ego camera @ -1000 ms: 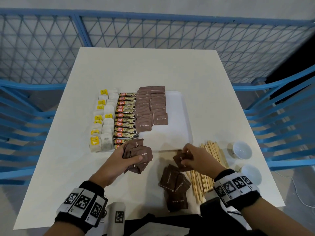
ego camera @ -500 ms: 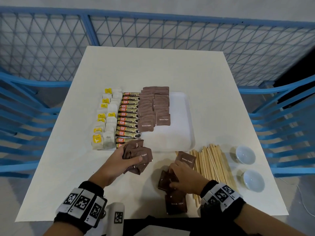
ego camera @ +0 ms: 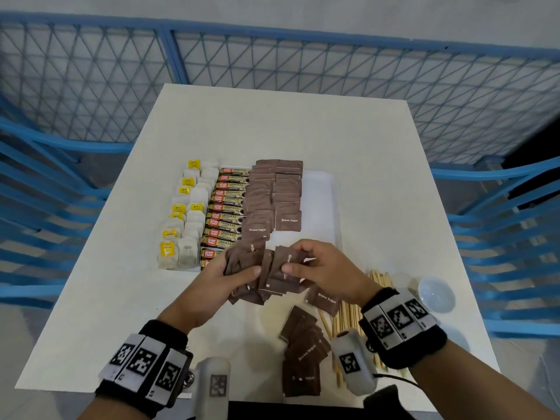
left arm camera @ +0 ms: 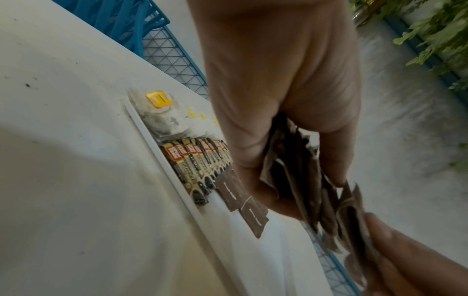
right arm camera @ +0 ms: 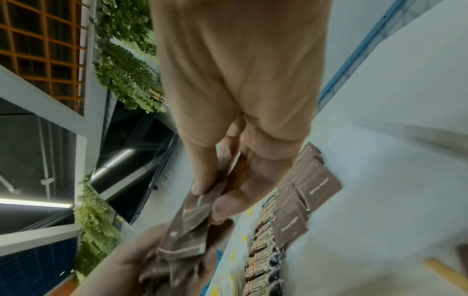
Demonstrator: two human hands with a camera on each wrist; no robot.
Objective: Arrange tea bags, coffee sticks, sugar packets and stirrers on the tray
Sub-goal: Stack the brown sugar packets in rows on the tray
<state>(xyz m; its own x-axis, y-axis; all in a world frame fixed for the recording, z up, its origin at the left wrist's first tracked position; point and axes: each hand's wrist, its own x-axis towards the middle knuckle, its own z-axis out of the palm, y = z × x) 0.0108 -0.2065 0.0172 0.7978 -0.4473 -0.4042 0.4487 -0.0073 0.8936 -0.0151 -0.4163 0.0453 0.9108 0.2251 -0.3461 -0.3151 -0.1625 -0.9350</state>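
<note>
While the left hand (ego camera: 225,275) clutches a messy bunch of sugar packets (ego camera: 247,269), the right hand (ego camera: 318,268) pinches a few more against it. Square them between both thumbs first, then deal them onto the tray (ego camera: 318,213) just beyond the fingertips.

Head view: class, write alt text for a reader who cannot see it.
Both hands, left hand and right hand, hold a bunch of brown sugar packets at the near edge of a white tray lined with tea bags, coffee sticks and more sugar packets.
</note>
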